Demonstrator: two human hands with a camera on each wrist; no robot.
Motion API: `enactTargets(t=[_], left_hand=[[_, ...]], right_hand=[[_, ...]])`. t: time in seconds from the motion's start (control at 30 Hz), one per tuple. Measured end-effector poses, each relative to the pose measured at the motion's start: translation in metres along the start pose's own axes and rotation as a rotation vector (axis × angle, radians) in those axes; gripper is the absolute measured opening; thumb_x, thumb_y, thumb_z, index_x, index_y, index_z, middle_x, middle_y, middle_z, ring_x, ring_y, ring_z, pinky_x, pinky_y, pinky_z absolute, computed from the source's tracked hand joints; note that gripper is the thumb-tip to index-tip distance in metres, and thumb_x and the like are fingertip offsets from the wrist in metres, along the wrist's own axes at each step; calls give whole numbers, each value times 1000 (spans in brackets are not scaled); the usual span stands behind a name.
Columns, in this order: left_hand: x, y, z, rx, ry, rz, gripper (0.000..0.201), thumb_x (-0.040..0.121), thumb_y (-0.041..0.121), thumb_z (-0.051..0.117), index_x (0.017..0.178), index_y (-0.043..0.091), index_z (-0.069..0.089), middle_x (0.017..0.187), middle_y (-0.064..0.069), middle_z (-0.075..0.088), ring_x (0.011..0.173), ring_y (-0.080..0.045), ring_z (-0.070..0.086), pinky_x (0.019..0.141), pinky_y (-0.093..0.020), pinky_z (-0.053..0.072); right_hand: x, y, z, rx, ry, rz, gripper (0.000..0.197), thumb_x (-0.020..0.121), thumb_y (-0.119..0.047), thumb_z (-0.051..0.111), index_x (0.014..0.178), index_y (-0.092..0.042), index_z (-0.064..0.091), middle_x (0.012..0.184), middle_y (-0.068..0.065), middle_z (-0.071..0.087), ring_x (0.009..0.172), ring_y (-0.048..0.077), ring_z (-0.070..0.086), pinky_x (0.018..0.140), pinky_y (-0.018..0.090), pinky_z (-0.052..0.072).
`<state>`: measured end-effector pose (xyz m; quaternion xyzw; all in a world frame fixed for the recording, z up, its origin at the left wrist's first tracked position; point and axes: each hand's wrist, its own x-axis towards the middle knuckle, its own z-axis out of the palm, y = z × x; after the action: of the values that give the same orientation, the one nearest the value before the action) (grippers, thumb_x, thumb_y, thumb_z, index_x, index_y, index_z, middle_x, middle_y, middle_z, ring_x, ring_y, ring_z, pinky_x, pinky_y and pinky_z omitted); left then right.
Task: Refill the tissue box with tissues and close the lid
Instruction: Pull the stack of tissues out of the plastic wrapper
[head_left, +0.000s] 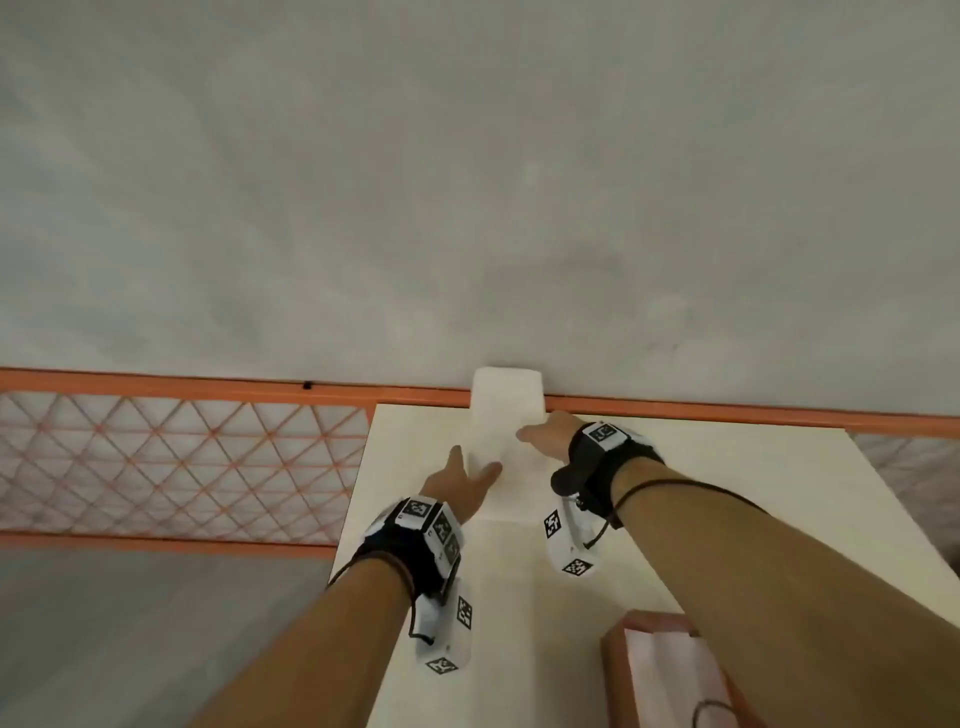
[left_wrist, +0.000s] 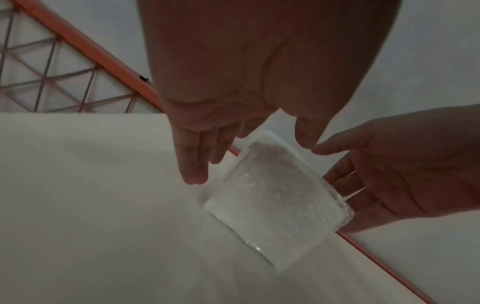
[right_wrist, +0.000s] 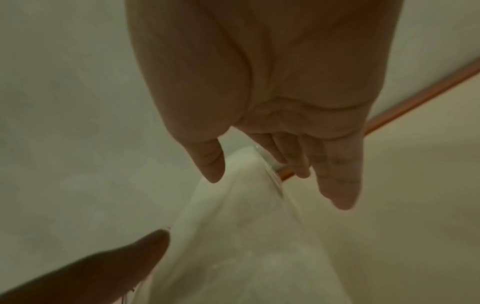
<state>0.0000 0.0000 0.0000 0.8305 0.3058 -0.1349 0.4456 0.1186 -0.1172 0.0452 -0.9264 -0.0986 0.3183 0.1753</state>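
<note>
White tissue pack (head_left: 506, 410) overhangs table (head_left: 727, 493) far edge, between both open hands

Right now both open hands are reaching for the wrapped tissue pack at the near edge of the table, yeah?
Not quite: the tissue pack lies at the table's far edge, overhanging it, as the head view shows. The left hand and right hand do reach for it, open.

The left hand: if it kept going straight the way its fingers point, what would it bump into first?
Most likely the wrapped tissue pack at the table's far edge. The left hand points at its near side with straight fingers; whether they already touch is unclear.
</note>
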Motion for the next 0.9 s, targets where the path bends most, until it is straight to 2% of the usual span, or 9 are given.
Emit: enactTargets(t=[0.13, 0.23, 0.37, 0.53, 0.63, 0.7, 0.77, 0.83, 0.9], left_hand=[[19, -8, 9, -42, -45, 42, 62, 90, 50, 55, 139, 18, 37, 130, -13, 58, 111, -33, 59, 93, -37, 48], [19, -17, 7, -211, -74, -12, 67, 77, 52, 67, 133, 27, 41, 118, -11, 63, 95, -31, 61, 82, -37, 50], [5, -16, -10, -508, -78, -74, 45, 89, 56, 54, 113, 18, 46, 94, -1, 54, 75, -13, 49, 62, -31, 36], [-18, -19, -20, -791, -56, -63, 43, 72, 44, 77, 81, 24, 40, 79, -5, 57, 71, -22, 56, 67, -35, 43], [-41, -23, -25, -907, -51, -24, 60, 57, 26, 84, 97, 29, 40, 84, -14, 66, 72, -29, 63, 70, -39, 50], [-61, -22, -25, -926, -70, 30, 71, 60, 14, 82, 113, 29, 36, 98, -16, 66, 75, -31, 66, 70, -41, 54], [-79, -21, -21, -865, -103, 87, 91, 51, 14, 83, 124, 32, 33, 124, -13, 54, 98, -35, 65, 83, -52, 56], [-98, -19, -18, -726, -150, 123, 103, 47, 23, 83, 132, 43, 29, 129, -1, 46, 113, -31, 58, 89, -58, 52], [-112, -15, -22, -647, -180, 129, 96, 50, 37, 83, 130, 47, 30, 129, 3, 48, 115, -25, 56, 92, -58, 49]], right_hand=[[12, 4, 14, 109, -119, 38, 54, 93, -42, 56, 137, -11, 51, 139, 13, 55, 125, 34, 54, 100, 35, 43], [21, 13, 22, 221, -174, 73, 54, 79, -45, 69, 121, -12, 62, 126, 11, 64, 108, 33, 64, 97, 44, 51], [-3, 13, 14, 281, -305, 77, 24, 81, -42, 70, 97, -24, 69, 109, 7, 71, 87, 23, 67, 73, 33, 54], [-45, 13, 8, 345, -387, -1, 36, 82, -54, 67, 103, -25, 69, 96, -3, 73, 83, 14, 70, 70, 21, 55], [-61, 16, 4, 396, -323, -29, 74, 62, -74, 73, 119, -27, 67, 131, -1, 61, 116, 20, 59, 95, 40, 54], [-68, 19, -1, 527, -222, -49, 89, 64, -73, 72, 138, -28, 50, 143, -6, 45, 132, 29, 45, 101, 46, 46], [-78, 19, -7, 703, -207, -45, 98, 60, -71, 77, 143, -35, 39, 142, -7, 48, 127, 37, 52, 99, 50, 46], [-87, 21, -8, 778, -236, -94, 98, 48, -68, 85, 135, -40, 50, 131, 2, 64, 113, 37, 65, 97, 59, 48], [-96, 25, -9, 787, -224, -197, 75, 52, -53, 90, 120, -33, 64, 121, 9, 71, 109, 37, 67, 94, 65, 48]])
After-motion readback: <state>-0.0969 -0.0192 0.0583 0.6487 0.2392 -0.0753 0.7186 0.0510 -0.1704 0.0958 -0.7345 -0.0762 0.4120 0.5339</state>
